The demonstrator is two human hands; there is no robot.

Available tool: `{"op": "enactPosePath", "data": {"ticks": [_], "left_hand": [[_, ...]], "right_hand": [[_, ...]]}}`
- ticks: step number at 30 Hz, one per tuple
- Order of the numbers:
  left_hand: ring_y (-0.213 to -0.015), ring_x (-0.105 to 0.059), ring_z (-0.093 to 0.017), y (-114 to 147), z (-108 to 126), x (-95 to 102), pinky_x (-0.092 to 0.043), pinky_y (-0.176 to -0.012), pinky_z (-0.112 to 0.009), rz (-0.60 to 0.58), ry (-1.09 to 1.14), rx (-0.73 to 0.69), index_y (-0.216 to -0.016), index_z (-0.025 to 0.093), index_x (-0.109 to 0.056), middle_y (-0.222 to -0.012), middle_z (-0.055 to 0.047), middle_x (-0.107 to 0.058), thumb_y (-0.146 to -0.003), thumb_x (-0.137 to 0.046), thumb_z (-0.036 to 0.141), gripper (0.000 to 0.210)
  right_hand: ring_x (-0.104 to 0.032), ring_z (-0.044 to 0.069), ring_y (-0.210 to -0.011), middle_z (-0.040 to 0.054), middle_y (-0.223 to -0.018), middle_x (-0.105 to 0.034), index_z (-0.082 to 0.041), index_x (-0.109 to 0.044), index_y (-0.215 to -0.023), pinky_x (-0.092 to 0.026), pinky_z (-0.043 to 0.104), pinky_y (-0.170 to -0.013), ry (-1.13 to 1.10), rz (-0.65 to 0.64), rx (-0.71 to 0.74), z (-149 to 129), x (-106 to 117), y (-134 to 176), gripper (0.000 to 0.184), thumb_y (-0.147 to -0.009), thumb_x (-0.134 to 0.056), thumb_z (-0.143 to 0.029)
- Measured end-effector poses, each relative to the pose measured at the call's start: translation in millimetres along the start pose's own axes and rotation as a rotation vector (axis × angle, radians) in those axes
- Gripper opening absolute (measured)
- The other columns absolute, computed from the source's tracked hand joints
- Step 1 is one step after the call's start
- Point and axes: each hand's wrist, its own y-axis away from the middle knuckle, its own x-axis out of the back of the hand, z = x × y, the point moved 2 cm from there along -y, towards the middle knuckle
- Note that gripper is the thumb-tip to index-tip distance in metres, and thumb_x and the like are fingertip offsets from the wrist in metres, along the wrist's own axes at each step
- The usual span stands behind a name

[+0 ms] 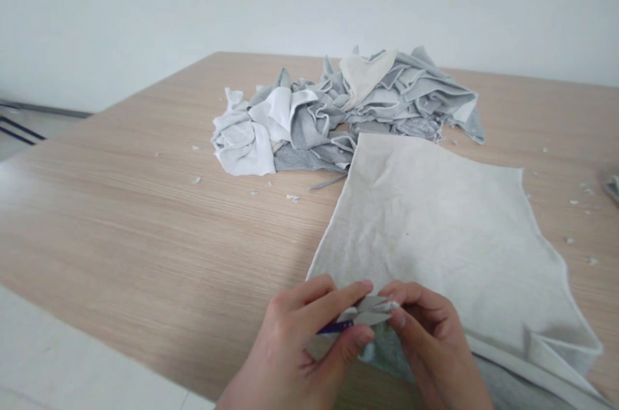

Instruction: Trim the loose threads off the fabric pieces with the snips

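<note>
Left hand (302,326) grips scissors (371,318); right hand (432,326) pinches white fabric (393,305); cloth (430,223) lies well inside table's (169,223) left edge.

Pale cloth (435,229) spread; snips (358,315), 2 blades (373,318) seemingly parted.

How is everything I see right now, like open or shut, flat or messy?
Snips: blades look slightly apart
Left hand: closed around the snips
Right hand: pinching a small pale bit by the blade tips
Big pale cloth: spread out, wrinkled, folded at its near right corner
Cloth pile: crumpled, jumbled
White scraps: scattered on the table
</note>
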Motion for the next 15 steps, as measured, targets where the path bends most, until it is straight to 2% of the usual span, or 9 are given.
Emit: {"op": "enactPosePath", "data": {"ticks": [4,8,15], "left_hand": [[-0.064,-0.063,-0.011,-4.6,3.7,-5.6,-0.049,-0.057,-0.02,-0.04,0.025,-0.053,-0.132,0.036,-0.068,-0.078,0.0,-0.066,-0.091,-0.073,0.025,0.043],[-0.062,-0.062,-0.011,-7.8,7.2,-8.2,-0.047,-0.055,-0.02,-0.009,-0.009,-0.12,-0.131,0.03,-0.069,-0.077,-0.001,-0.066,-0.089,-0.075,0.022,0.043],[-0.062,-0.062,-0.013,-7.1,8.2,-10.4,-0.047,-0.056,-0.023,0.002,-0.08,-0.168,-0.131,0.025,-0.068,-0.077,-0.002,-0.065,-0.091,-0.073,0.021,0.041]], "right_hand": [[-0.066,0.014,-0.074,0.0008,-0.078,-0.075,-0.027,-0.081,-0.077,-0.052,0.022,-0.072,-0.039,-0.032,-0.001,0.5,1.8,0.2,0.012,-0.072,-0.089,-0.033],[-0.069,0.014,-0.077,0.0009,-0.081,-0.077,-0.03,-0.082,-0.08,-0.054,0.022,-0.074,-0.032,-0.105,0.008,0.2,4.0,-0.5,0.007,-0.076,-0.087,-0.031],[-0.07,0.014,-0.078,0.0008,-0.083,-0.078,-0.032,-0.082,-0.082,-0.056,0.021,-0.074,-0.057,-0.123,0.013,-1.5,4.5,0.1,0.005,-0.079,-0.085,-0.031]]}}
